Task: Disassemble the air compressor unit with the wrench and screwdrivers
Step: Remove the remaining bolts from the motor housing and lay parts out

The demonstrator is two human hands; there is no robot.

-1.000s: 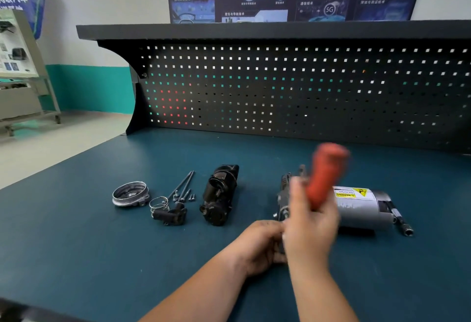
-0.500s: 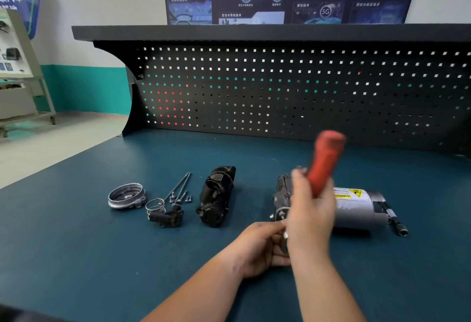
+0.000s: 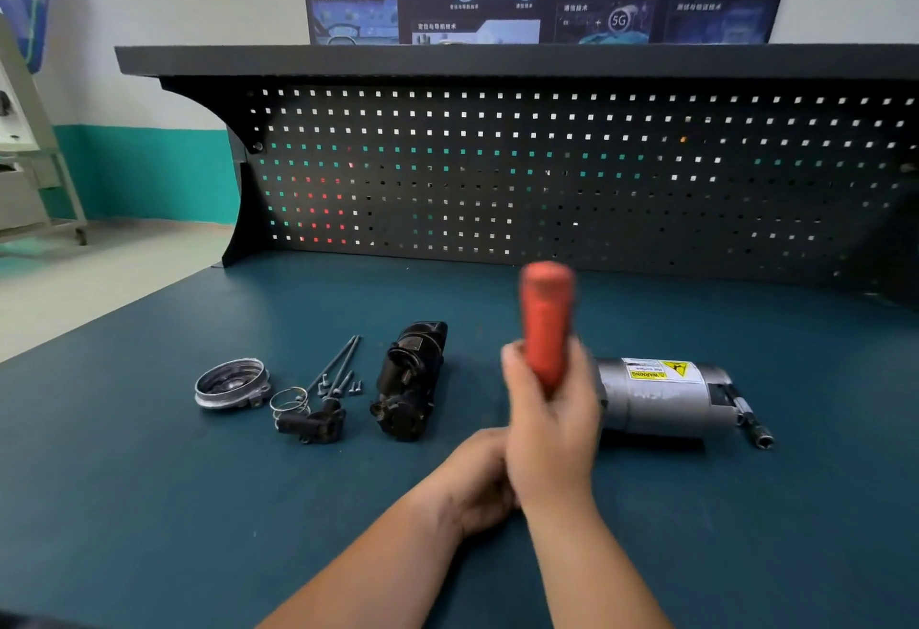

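— Where is the unit?
— The silver cylindrical compressor body with a yellow warning label [image 3: 666,399] lies on its side on the dark teal tabletop [image 3: 149,504]. Both hands hide its left end.
— Hands?
— The right hand [image 3: 552,429] has its fingers wrapped round the blurred red screwdriver handle [image 3: 546,325], which stands upright. The left hand [image 3: 477,479] is tucked behind it, and I cannot tell its grip.
— Clutter?
— On the left are a black housing [image 3: 410,380], long bolts [image 3: 333,365] and a silver round cap [image 3: 231,383]. A slim socket bar [image 3: 756,429] lies at the body's right end.
— Room?
— A black pegboard [image 3: 547,181] closes the back. The tabletop stretches wide toward the near edge.
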